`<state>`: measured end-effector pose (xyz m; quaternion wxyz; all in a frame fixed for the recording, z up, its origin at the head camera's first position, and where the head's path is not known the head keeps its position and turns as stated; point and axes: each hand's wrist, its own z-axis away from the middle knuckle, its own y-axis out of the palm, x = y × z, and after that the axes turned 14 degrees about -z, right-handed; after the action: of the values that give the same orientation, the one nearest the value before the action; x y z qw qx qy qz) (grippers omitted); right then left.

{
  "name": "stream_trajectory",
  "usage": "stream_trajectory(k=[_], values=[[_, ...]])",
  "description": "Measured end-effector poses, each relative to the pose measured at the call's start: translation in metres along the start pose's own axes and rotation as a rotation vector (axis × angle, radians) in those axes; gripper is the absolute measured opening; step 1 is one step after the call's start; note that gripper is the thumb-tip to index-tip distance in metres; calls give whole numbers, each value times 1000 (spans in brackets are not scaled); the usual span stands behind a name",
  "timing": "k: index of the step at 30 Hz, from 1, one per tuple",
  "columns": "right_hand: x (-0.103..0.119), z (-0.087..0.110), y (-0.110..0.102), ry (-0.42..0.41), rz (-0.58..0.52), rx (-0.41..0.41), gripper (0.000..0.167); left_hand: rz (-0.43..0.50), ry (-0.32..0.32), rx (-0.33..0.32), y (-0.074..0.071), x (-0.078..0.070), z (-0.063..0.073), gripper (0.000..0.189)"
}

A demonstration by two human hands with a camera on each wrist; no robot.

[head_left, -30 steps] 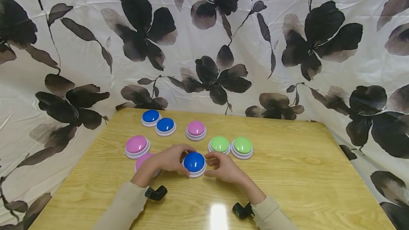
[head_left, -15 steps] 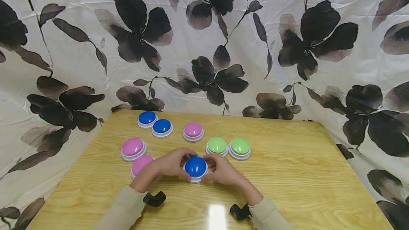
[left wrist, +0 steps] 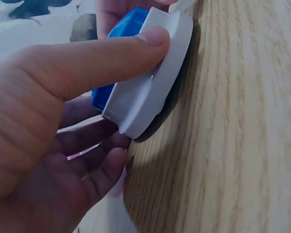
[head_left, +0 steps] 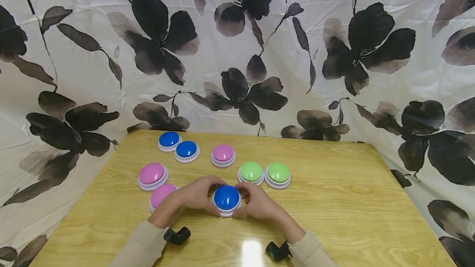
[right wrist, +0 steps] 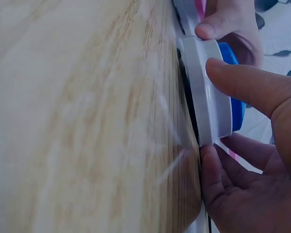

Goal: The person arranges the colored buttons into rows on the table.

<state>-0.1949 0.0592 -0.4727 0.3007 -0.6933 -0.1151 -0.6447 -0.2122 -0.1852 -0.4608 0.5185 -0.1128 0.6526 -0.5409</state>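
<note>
A blue dome push button (head_left: pixel 226 197) with a white round base sits between my two hands near the middle of the table. My left hand (head_left: pixel 198 194) grips its left side, the thumb pressed on the white base in the left wrist view. From the other side my right hand (head_left: pixel 258 203) holds the same base between thumb and fingers. A dark shadow shows under the base; whether it touches the table I cannot tell. A pink push button (head_left: pixel 162 195) lies beside my left forearm, partly hidden by it. Two green push buttons, one left (head_left: pixel 251 172) and one right (head_left: pixel 278 173), stand just beyond my right hand.
Two blue push buttons, one behind (head_left: pixel 169 139) and one in front (head_left: pixel 186 150), stand at the back left of the wooden table (head_left: pixel 345 201). Pink push buttons stand at the back (head_left: pixel 223 153) and left (head_left: pixel 151 174). A floral cloth (head_left: pixel 297 61) hangs behind the table.
My right hand has closed in from beside the blue push button and now holds it. The button has come slightly nearer to me. My left hand keeps its grip.
</note>
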Motion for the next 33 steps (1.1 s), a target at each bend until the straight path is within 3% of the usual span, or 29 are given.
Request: stream_trajectory(k=[10,17,22,33], values=[[0,9,2,14,6,-31,66,41,80,-23,12,-3,0,71],[11,15,-9,-35,93,-79,75,47,134,-111,11,-10,-6,71],[19,21,-17,-73,149,-115,77,49,127,-142,7,-22,-11,74],[19,36,-52,-96,174,-238,75,10,150,-158,1,-53,-46,79]])
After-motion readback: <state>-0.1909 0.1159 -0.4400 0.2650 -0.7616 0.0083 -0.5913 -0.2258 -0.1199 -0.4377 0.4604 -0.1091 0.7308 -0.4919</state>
